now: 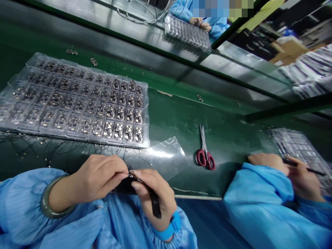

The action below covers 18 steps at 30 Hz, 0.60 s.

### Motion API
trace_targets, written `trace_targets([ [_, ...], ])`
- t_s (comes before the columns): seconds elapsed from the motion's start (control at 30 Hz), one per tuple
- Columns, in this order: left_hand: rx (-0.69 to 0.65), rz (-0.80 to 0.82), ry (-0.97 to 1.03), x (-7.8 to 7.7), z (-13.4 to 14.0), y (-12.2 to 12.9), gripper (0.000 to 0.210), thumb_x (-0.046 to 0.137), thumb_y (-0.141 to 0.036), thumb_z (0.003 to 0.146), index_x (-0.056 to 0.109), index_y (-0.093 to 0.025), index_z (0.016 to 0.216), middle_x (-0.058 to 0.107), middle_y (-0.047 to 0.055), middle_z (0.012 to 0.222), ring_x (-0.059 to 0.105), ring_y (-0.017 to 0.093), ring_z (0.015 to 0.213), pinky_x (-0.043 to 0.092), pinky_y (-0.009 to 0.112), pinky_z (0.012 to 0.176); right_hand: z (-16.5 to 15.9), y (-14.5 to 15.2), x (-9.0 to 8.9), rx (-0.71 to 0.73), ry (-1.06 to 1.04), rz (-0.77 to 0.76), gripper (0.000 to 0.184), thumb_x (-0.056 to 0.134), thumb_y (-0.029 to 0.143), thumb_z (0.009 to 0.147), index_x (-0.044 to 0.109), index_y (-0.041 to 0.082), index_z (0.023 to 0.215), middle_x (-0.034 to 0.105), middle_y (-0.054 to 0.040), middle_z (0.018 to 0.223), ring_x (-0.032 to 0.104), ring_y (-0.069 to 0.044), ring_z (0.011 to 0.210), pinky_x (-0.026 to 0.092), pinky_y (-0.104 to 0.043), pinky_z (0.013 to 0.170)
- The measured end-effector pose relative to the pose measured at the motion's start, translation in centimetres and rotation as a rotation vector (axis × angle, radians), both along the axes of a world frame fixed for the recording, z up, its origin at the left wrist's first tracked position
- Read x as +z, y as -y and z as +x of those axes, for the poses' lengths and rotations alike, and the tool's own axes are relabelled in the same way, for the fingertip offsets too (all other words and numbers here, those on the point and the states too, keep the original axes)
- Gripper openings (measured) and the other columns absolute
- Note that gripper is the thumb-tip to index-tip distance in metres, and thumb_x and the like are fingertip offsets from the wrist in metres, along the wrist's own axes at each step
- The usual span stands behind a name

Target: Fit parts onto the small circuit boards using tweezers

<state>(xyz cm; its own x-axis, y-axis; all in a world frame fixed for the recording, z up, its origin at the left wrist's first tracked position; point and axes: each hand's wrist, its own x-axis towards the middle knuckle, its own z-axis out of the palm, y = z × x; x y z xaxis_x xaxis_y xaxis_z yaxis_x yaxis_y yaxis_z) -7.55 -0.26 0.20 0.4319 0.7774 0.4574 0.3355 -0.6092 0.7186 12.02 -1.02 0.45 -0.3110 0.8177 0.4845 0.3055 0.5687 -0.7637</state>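
Observation:
Close to my body, my left hand (102,176) pinches one end of a small circuit board (132,176). My right hand (157,193) grips the other end between thumb and fingers. A slim black tool (155,205) also lies in the right palm; its working end is hidden, so its kind is unclear. Just beyond my hands stands a clear plastic tray (148,133) whose compartments hold many small circuit boards (118,131). Thin black wires (62,147) with small bright ends stick out along its near edge.
A clear plastic sheet (168,155) and red-handled scissors (203,152) lie on the green table (176,114). Loose boards (93,62) rest behind the tray. At right, a co-worker's hands (269,164) work beside another tray (298,141). Across the frame bar, another person handles a tray (186,33).

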Motion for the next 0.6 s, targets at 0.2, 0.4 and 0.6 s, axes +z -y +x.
trace_targets([
  [0.2, -0.047, -0.174, 0.021, 0.3, 0.0, 0.2, 0.008, 0.045, -0.016, 0.093, 0.051, -0.018, 0.088, 0.06, 0.0, 0.072, 0.054, 0.01, 0.059, 0.041, 0.021, 0.054, -0.9, 0.4, 0.2, -0.066, -0.127, -0.244, 0.014, 0.061, 0.019, 0.086, 0.066, 0.024, 0.099, 0.073, -0.0033, 0.081, 0.068, -0.016, 0.068, 0.057, -0.028, 0.06],
  [0.4, 0.108, -0.32, 0.215, -0.5, 0.1, 0.4, 0.037, 0.054, -0.023, 0.091, 0.047, -0.02, 0.127, 0.063, 0.011, 0.112, 0.065, 0.016, 0.088, 0.052, 0.021, 0.061, 0.3, -1.6, 2.6, -0.152, -0.061, -0.126, 0.014, 0.064, 0.015, 0.083, 0.071, 0.026, 0.09, 0.074, -0.002, 0.078, 0.07, -0.019, 0.069, 0.058, -0.03, 0.061],
  [0.6, 0.701, 0.042, 0.583, -0.6, -0.1, 0.2, 0.024, 0.049, -0.016, 0.093, 0.053, -0.019, 0.116, 0.058, 0.009, 0.119, 0.062, 0.019, 0.103, 0.054, 0.035, 0.087, 0.8, -5.2, 5.5, -0.208, 0.094, 0.071, 0.02, 0.067, 0.033, 0.082, 0.072, 0.027, 0.1, 0.075, -0.0064, 0.092, 0.071, -0.026, 0.08, 0.058, -0.037, 0.06],
])
